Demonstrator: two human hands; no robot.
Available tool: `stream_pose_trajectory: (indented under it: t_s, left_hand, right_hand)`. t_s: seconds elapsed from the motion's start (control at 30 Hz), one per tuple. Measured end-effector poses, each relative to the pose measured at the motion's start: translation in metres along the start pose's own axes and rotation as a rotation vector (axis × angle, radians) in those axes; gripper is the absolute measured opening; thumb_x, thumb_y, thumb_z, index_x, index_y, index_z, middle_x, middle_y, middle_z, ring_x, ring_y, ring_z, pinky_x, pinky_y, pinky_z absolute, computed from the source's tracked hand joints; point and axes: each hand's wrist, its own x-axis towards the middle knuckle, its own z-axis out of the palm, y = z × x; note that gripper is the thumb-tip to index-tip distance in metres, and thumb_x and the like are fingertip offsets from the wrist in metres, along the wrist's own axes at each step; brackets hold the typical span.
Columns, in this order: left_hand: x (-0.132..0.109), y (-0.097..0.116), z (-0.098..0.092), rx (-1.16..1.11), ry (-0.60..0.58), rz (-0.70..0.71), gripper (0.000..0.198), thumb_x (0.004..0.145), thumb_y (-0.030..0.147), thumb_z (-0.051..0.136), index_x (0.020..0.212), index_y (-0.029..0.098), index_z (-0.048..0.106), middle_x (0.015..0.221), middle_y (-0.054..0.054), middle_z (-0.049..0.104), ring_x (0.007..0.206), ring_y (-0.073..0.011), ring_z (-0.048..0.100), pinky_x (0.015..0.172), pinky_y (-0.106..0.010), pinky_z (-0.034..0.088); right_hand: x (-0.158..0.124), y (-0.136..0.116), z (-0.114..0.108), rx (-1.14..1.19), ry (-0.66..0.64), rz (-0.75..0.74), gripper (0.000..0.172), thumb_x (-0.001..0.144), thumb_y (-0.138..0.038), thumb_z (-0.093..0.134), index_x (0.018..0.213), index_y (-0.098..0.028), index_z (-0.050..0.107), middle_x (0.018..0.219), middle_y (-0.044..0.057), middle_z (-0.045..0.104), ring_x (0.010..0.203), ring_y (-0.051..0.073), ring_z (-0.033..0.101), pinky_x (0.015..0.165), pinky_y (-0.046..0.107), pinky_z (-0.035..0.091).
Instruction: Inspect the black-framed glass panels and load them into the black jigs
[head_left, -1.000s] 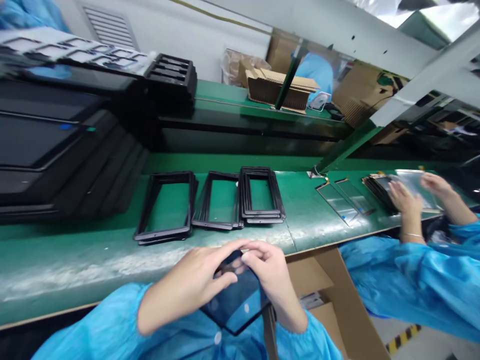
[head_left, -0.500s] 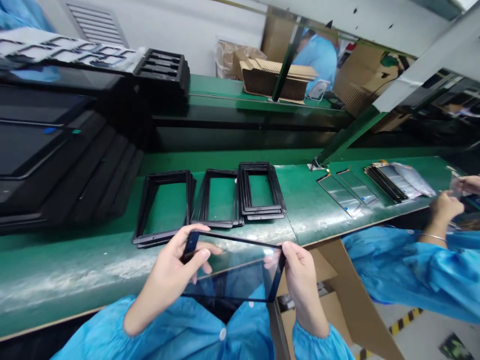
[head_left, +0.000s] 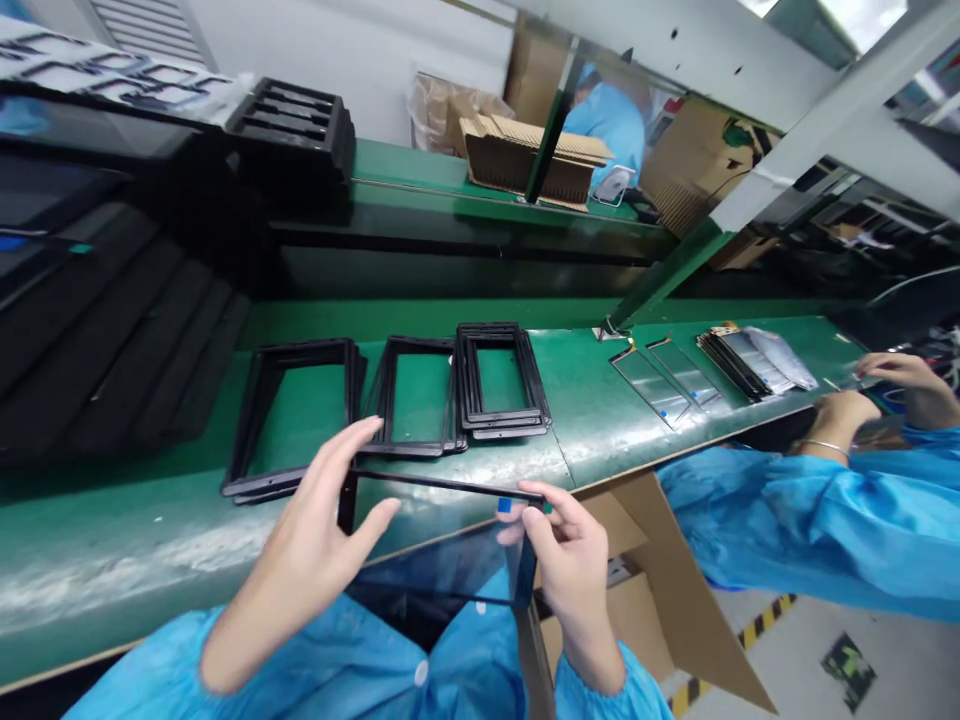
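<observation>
A clear glass panel with a black border (head_left: 442,535) is tilted above the bench's front edge. My right hand (head_left: 566,550) pinches its right end, thumb in front and fingers partly seen through the glass, beside small blue and green tabs. At the panel's left end, my left hand (head_left: 330,520) has its thumb and fingers spread apart; whether its palm touches the edge cannot be told. Just beyond are stacks of black frames: a left stack (head_left: 251,420), a middle stack (head_left: 386,400) and a right stack (head_left: 466,380).
Large black trays (head_left: 112,330) are piled at the left. Two clear panels (head_left: 651,385) and a stack of panels (head_left: 754,362) lie right on the green bench (head_left: 585,440). An open cardboard box (head_left: 697,590) stands below the edge. A co-worker's hands (head_left: 847,410) are at the far right.
My left hand has opened from its grip on the panel's left end. Blue and green tabs now show near my right hand, whose fingers have shifted. The whole view has moved slightly.
</observation>
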Motion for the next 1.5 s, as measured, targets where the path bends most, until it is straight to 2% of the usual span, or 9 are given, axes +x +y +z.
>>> stream_pose_trajectory:
  t_s: [0.13,0.37,0.6,0.7,0.8,0.93,1.2,1.4,1.5]
  left_hand:
    - [0.016,0.020,0.003,0.209,-0.246,0.352,0.027,0.103,0.032,0.062,0.126,0.030,0.077,0.130,-0.004,0.079,0.129,-0.0308,0.069,0.130,-0.063,0.026]
    - [0.020,0.030,0.007,0.117,-0.332,0.391,0.031,0.107,0.029,0.055,0.118,0.024,0.083,0.110,-0.006,0.086,0.098,-0.0271,0.080,0.092,-0.039,0.060]
    - [0.007,0.041,0.015,-0.136,-0.474,0.045,0.040,0.109,0.038,0.052,0.140,0.027,0.074,0.103,-0.006,0.086,0.076,-0.0220,0.080,0.077,-0.032,0.061]
    - [0.001,0.039,0.018,-0.426,-0.373,-0.248,0.043,0.108,0.043,0.053,0.137,0.019,0.074,0.100,-0.009,0.086,0.072,-0.0208,0.080,0.067,-0.029,0.063]
    - [-0.003,0.035,0.019,-0.641,-0.323,-0.407,0.045,0.104,0.047,0.060,0.130,0.014,0.076,0.106,-0.016,0.085,0.079,-0.0245,0.083,0.063,-0.028,0.064]
    - [-0.005,0.035,0.018,-0.743,-0.265,-0.483,0.051,0.097,0.057,0.070,0.122,0.012,0.077,0.103,-0.019,0.085,0.074,-0.0259,0.082,0.060,-0.030,0.065]
    - [-0.013,0.034,0.015,-0.733,-0.226,-0.533,0.054,0.093,0.058,0.074,0.125,0.014,0.078,0.104,-0.018,0.085,0.073,-0.0285,0.083,0.060,-0.034,0.068]
    - [0.000,0.034,0.002,-0.327,-0.439,-0.170,0.053,0.091,0.038,0.078,0.144,0.035,0.071,0.138,-0.007,0.077,0.124,-0.0318,0.074,0.109,-0.041,0.058]
    - [0.003,0.039,0.001,-0.243,-0.611,-0.106,0.047,0.091,0.033,0.076,0.138,0.035,0.075,0.118,-0.005,0.085,0.104,-0.0296,0.081,0.097,-0.037,0.063]
  right_hand:
    - [-0.009,0.000,0.004,-0.097,-0.057,0.005,0.034,0.094,-0.052,0.078,0.106,-0.021,0.080,0.078,0.009,0.086,0.067,0.027,0.084,0.067,0.033,0.071]
    - [-0.010,0.002,0.001,-0.111,-0.077,0.043,0.033,0.096,-0.051,0.076,0.107,-0.020,0.081,0.080,0.008,0.086,0.061,0.025,0.083,0.063,0.032,0.069]
    - [0.006,-0.009,0.003,0.105,-0.394,0.199,0.055,0.090,-0.057,0.081,0.134,-0.025,0.077,0.086,0.007,0.087,0.077,0.027,0.085,0.074,0.036,0.069]
    - [0.014,-0.011,-0.005,0.166,-0.318,0.243,0.052,0.092,-0.064,0.075,0.125,-0.024,0.082,0.111,0.014,0.085,0.088,0.030,0.085,0.072,0.037,0.068]
    - [0.018,-0.007,-0.008,0.085,-0.219,0.201,0.051,0.090,-0.067,0.075,0.106,-0.020,0.087,0.092,0.014,0.087,0.070,0.028,0.084,0.063,0.035,0.066]
    - [0.016,-0.003,0.000,-0.003,-0.172,0.109,0.057,0.093,-0.071,0.067,0.080,-0.019,0.086,0.056,0.009,0.078,0.054,0.027,0.077,0.061,0.037,0.064]
    - [0.007,-0.006,0.005,-0.028,-0.131,0.016,0.056,0.100,-0.065,0.061,0.070,-0.020,0.074,0.063,0.008,0.081,0.046,0.019,0.074,0.047,0.026,0.055]
    - [0.006,-0.009,0.012,-0.227,-0.355,-0.037,0.045,0.100,-0.052,0.066,0.070,-0.023,0.080,0.064,0.002,0.081,0.052,0.017,0.074,0.056,0.025,0.056]
    - [0.007,-0.009,0.016,-0.168,-0.475,0.023,0.040,0.096,-0.059,0.070,0.081,-0.025,0.086,0.069,0.002,0.082,0.060,0.020,0.076,0.062,0.028,0.059]
